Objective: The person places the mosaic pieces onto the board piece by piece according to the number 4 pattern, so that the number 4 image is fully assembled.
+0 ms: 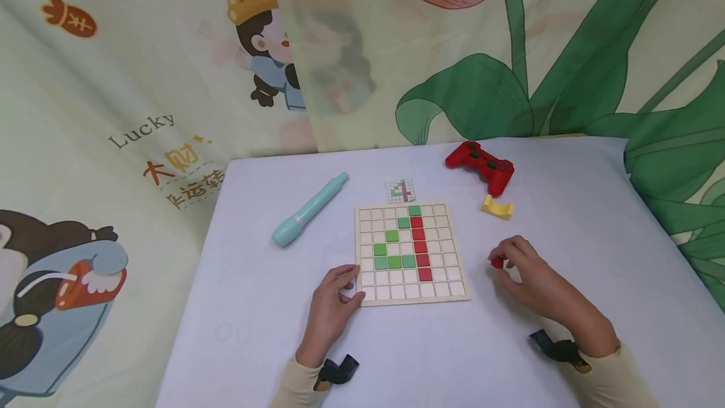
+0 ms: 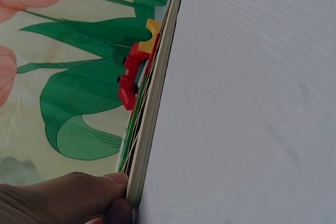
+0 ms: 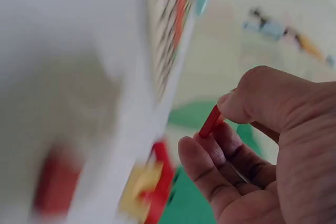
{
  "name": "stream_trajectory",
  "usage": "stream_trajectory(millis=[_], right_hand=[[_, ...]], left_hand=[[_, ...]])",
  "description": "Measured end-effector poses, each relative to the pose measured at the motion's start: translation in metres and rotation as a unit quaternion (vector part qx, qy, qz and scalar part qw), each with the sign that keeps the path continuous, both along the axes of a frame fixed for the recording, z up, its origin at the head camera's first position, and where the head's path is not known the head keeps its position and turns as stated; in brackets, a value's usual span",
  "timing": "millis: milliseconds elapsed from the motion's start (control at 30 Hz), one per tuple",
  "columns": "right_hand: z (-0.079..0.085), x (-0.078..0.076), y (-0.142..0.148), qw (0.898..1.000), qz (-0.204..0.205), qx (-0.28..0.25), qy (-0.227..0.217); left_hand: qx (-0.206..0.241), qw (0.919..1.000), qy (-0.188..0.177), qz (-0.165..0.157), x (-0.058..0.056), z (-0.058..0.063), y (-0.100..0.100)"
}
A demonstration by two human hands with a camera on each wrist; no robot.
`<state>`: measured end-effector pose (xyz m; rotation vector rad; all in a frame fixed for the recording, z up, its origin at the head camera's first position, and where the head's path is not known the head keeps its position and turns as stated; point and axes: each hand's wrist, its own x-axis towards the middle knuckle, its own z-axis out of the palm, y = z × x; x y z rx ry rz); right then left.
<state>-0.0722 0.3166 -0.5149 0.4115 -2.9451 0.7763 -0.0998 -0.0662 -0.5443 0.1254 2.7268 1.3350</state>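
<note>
A wooden grid board (image 1: 386, 284) lies on the white table, with red tiles (image 1: 420, 247) in one column and green tiles (image 1: 380, 249) in a slanting line and a row. My left hand (image 1: 331, 307) holds the board by its left edge near the lower corner, thumb and fingertips at the rim. To the right of the board, my right hand (image 1: 527, 276) pinches a small red tile (image 3: 211, 121) between thumb and fingers. Beyond the board's far edge lies a small pattern card (image 1: 399, 191) with a similar coloured figure.
A teal microphone-shaped stick (image 1: 310, 209) lies left of the board. Toward the back right are a red game controller (image 1: 481, 167) and a yellow curved block (image 1: 497, 208). In the right wrist view, a blurred red piece (image 3: 58, 179) shows on the table. A printed curtain hangs behind.
</note>
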Motion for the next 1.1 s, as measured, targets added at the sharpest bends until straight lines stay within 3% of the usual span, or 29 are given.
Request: stream_trajectory(millis=[100, 200, 300, 700, 867, 1100], right_hand=[[0.004, -0.007, -0.029, 0.998, 0.063, -0.009, 0.027], [0.002, -0.014, -0.059, 0.991, 0.129, -0.006, 0.027], [-0.002, -0.021, -0.081, 0.986, 0.164, 0.006, 0.018], [-0.002, -0.03, -0.103, 0.983, 0.181, 0.016, 0.009], [-0.004, -0.027, -0.099, 0.984, 0.174, 0.021, -0.013], [-0.008, -0.023, -0.099, 0.98, 0.198, 0.018, -0.022]], left_hand=[[-0.002, 1.0, 0.003, -0.003, -0.001, 0.001, -0.001], [-0.003, 0.9999, 0.009, -0.004, -0.003, 0.003, -0.001], [-0.003, 0.9999, 0.011, -0.005, -0.005, 0.004, 0.0], [-0.001, 0.9999, 0.008, -0.009, -0.011, 0.005, 0.006], [-0.005, 1.0, -0.001, -0.007, -0.007, 0.003, 0.004], [-0.006, 1.0, -0.004, -0.003, -0.002, 0.001, 0.0]])
